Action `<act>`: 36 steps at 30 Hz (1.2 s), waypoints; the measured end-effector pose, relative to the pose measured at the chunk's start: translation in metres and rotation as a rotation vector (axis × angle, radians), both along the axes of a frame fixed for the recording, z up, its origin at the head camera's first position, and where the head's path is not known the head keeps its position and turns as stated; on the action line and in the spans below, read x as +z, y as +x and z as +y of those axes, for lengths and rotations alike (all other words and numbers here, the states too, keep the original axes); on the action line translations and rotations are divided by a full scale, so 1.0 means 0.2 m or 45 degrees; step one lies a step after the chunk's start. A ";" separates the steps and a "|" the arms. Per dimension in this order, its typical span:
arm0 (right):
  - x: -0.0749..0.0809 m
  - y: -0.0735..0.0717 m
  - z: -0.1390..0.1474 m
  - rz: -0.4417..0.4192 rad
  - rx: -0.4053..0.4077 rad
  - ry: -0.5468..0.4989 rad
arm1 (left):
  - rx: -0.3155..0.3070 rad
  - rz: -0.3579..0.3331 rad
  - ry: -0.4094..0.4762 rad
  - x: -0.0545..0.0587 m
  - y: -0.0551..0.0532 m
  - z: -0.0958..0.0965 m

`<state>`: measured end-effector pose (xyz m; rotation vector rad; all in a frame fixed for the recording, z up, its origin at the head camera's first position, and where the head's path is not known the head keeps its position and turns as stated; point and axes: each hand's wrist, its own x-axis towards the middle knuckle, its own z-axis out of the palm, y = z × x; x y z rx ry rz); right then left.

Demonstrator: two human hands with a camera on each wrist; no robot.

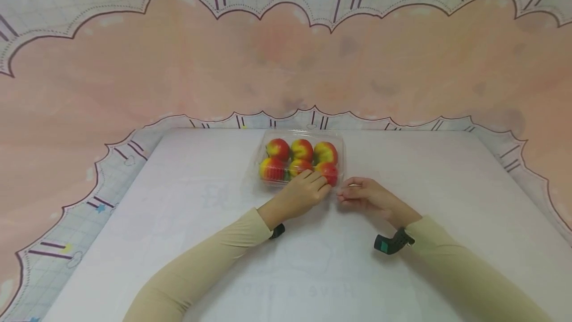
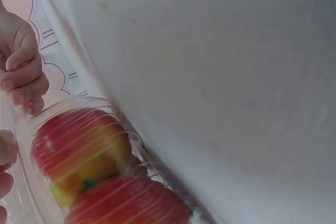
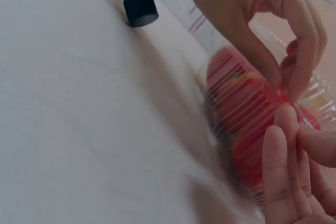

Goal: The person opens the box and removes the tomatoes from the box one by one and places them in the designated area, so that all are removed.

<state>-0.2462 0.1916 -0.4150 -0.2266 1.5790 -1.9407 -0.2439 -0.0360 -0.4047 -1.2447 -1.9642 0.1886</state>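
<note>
A clear plastic clamshell box (image 1: 300,159) with several red and yellow fruits stands closed at the far middle of the white table (image 1: 178,222). My left hand (image 1: 322,186) lies over the box's front right corner, fingers curled down onto the rim. My right hand (image 1: 345,194) meets it from the right and pinches the same corner's edge between thumb and fingers. In the right wrist view the left hand (image 3: 291,85) reaches down to the ribbed box (image 3: 247,108), with the right hand's fingertips (image 3: 287,121) just below. The left wrist view shows the box (image 2: 89,156) close up.
A pink and pale blue printed backdrop (image 1: 286,63) hangs behind and drapes around the table. Black wrist cameras (image 1: 390,243) sit on both forearms. The white cloth spreads out to the left, right and front of the box.
</note>
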 end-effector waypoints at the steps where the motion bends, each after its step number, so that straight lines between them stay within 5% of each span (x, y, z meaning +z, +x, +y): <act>1: 0.00 0.00 -0.01 -0.004 -0.002 -0.013 | -0.003 0.003 0.002 0.00 0.00 0.00; 16: 0.00 0.03 -0.10 0.007 -0.031 -0.002 | -0.050 -0.020 -0.009 0.03 0.02 -0.01; 24: 0.00 0.04 -0.12 -0.007 -0.011 -0.010 | 0.002 -0.008 -0.044 0.03 0.04 0.00; 36: -0.01 0.04 -0.14 -0.065 -0.102 -0.035 | -0.001 -0.040 0.065 0.02 0.03 0.03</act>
